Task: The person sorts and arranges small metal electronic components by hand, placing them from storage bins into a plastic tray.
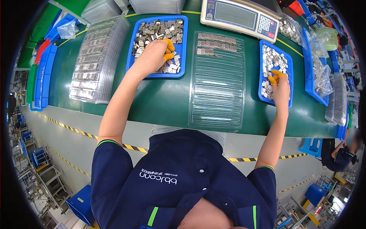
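Observation:
My left hand reaches into a blue tray of small metal shells. Yellow cots cover its fingertips; thumb and finger stand a little apart over the pieces, and no piece shows between them. Toward the right, my right hand is down in a smaller blue tray of small white and silver parts. Its yellow-cotted thumb and finger are drawn together among the parts; what they pinch is too small to tell. Between the hands lies a clear slotted plastic tray, with metal pieces in its far rows.
A stack of filled clear trays stands at the left on the green table. A digital scale sits at the back. Blue bins with plastic bags line the right side. Another person is at the far right.

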A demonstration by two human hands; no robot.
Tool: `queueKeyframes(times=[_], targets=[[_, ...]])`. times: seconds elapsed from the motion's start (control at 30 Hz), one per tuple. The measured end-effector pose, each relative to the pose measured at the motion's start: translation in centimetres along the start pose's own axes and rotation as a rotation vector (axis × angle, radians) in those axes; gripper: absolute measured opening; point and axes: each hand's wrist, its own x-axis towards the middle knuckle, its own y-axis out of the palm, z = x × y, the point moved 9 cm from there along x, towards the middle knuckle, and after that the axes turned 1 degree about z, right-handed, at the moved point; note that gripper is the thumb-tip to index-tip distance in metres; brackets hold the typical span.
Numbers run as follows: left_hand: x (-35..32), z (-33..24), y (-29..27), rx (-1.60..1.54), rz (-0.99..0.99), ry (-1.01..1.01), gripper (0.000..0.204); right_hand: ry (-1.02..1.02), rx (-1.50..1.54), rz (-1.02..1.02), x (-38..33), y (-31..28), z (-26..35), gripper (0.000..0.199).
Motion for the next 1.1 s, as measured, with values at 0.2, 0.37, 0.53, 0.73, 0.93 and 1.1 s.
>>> queueKeyframes(times=[0.2, 0.37, 0.53, 0.73, 0.93, 1.1], targets=[[-0.3, 0.4, 1.1, 0.087, -0.067, 0.061, 0.018, -0.015, 0.105, -0.272, -0.6, -3.6, 0.0, 0.02], [-0.8, -1.4, -0.2, 0.001, -0.08, 0.09, 0.015, -0.063, 0.265, -0.409, -1.0, -5.6, 0.7, 0.018], [-2.0, 0.8, -1.3, -0.631, -0.216, -0.198, 0.018, -0.039, 0.41, -0.54, -1.4, -7.4, 3.3, 0.017], [-3.1, -2.7, 0.4, -1.177, -0.189, -0.225, 0.024, -0.196, 1.198, -0.036, -2.0, -2.3, 14.4, 0.024], [-4.2, -3.6, 2.5, -1.525, -0.336, -0.35, 0.025, -0.101, 1.389, 0.376, -3.7, 1.4, 20.4, 0.026], [-4.5, -4.0, 3.9, -1.617, -0.378, -0.37, 0.023, -0.072, 1.436, 0.459, -4.4, 2.6, 20.6, 0.019]])
